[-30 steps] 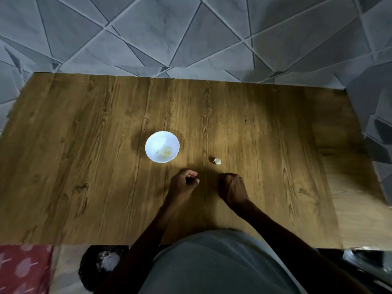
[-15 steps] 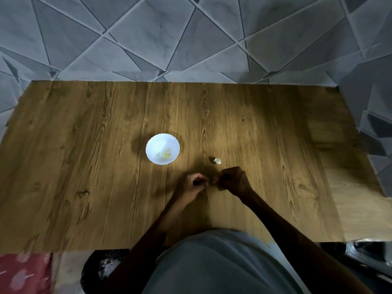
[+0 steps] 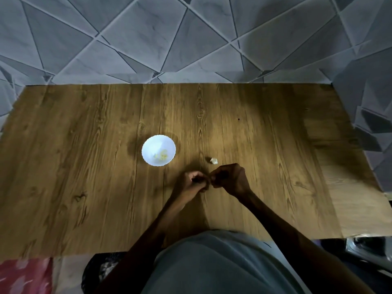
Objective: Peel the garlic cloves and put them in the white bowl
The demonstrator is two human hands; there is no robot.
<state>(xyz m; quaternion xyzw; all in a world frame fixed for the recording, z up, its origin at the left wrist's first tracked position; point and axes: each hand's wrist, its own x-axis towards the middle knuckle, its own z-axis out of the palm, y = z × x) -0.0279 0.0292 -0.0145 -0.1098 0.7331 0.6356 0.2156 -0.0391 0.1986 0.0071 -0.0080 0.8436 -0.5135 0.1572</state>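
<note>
head view: the step in hand looks to be stripping the skin from one garlic clove, which is itself hidden inside the fingers. both hands are low over the brown wood-grain desk [image 3: 84, 166], about mid-way along its near edge. the left hand [image 3: 194, 183] has its fingers curled in tight, thumb tip against fingertips, and the right hand [image 3: 230, 179] is curled the same way. the two sets of tips meet in one pinch, so each most likely grips an end of that clove. both forearms run in from the near edge and converge, with the wrists bent slightly inward. to do this well, one hand should hold the clove firm while the other nips the papery skin at the tip and pulls along its length. it should not crush the clove, and the work should stay low so nothing drops off the desk. the round white bowl [image 3: 152, 143] stands just left of the hands, toward the far edge, with pale yellow peeled garlic bits [image 3: 162, 154] inside. a small white garlic piece [image 3: 213, 160] lies on the desk just beyond the right hand; whether it is a clove or skin is too small to tell.
</note>
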